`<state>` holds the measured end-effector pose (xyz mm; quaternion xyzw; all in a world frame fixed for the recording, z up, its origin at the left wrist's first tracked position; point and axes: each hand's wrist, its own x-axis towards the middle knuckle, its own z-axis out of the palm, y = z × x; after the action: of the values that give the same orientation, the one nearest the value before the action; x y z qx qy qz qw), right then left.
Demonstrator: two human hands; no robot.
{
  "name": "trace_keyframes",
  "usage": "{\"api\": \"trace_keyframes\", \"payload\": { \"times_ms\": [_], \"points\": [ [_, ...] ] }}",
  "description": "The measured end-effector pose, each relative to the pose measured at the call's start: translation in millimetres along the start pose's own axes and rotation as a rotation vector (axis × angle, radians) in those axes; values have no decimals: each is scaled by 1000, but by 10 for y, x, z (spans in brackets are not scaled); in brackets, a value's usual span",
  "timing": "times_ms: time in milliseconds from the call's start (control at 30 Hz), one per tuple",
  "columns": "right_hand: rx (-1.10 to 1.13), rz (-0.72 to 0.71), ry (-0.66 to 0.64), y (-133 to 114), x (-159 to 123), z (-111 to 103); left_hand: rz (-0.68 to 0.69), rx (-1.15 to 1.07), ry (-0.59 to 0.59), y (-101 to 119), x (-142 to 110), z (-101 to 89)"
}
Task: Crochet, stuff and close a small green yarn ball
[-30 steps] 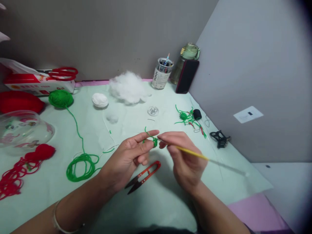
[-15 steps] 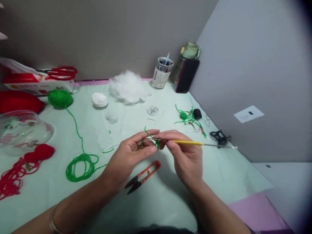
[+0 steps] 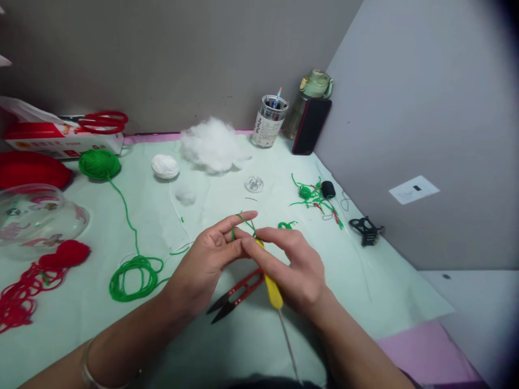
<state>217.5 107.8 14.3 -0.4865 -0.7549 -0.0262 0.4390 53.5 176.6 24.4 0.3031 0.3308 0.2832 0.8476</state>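
Note:
My left hand point(image 3: 208, 254) is closed on green yarn point(image 3: 246, 219), which loops over its raised index finger. Its thumb meets the fingertips of my right hand point(image 3: 294, 262). Held in my right hand is a crochet hook with a yellow handle point(image 3: 273, 292), its metal tail slanting down toward me and its thin tip up by the yarn. A small green yarn piece point(image 3: 287, 225) shows just behind my right knuckles. Red-handled thread snips point(image 3: 239, 292) lie under the hands, partly covered. Where the hook meets the stitches, my fingers hide the detail.
Loose green yarn point(image 3: 135, 278) lies coiled at left, running from a green ball point(image 3: 99, 164). Beyond are a white yarn ball point(image 3: 165, 166), fluffy stuffing point(image 3: 214, 145), a pen can point(image 3: 268, 121) and a phone point(image 3: 312, 126). Yarn scraps point(image 3: 306, 193) sit right; a plastic bowl point(image 3: 40, 213) left.
The crochet hook has swung from lying level toward the right to pointing steeply down toward me. My right hand has turned with it, and the small green piece now shows behind it.

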Motion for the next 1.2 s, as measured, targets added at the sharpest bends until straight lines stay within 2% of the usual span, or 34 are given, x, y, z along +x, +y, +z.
{"api": "trace_keyframes", "payload": {
  "times_ms": [100, 233, 300, 367, 500, 567, 700, 767, 833, 900, 1067, 1200],
  "points": [
    [97, 71, 84, 6, 11, 15, -102, -95, -67, 22, 6, -2],
    [535, 357, 260, 28, 45, 7, -56, -72, -60, 46, 28, -35],
    [746, 455, 262, 39, 68, 11, -9, -41, -41, 36, 36, -36],
    [797, 476, 212, 37, 90, 20, 37, 9, -51, 14, 38, -21],
    [673, 463, 174, 0, 112, 27, 118, 118, -91, -19, 24, 12],
    [575, 407, 173, -12, 97, 29, 114, 117, -60, -19, 11, 18],
    [207, 169, 100, -4, 15, 68, 25, 19, 35, -22, -7, 24],
    [64, 76, 77, 1, -18, 91, -43, -42, 16, -31, -5, 24],
    [75, 75, 97, -4, -21, 96, -97, -95, -27, -38, 4, 13],
    [230, 177, 142, -15, 5, 80, -102, -119, -47, -35, 16, -9],
    [656, 478, 308, 11, 84, 37, -30, -74, -14, 4, 45, -87],
    [893, 634, 353, 86, 104, 44, -25, -42, -10, 14, 37, -90]
  ]
}}
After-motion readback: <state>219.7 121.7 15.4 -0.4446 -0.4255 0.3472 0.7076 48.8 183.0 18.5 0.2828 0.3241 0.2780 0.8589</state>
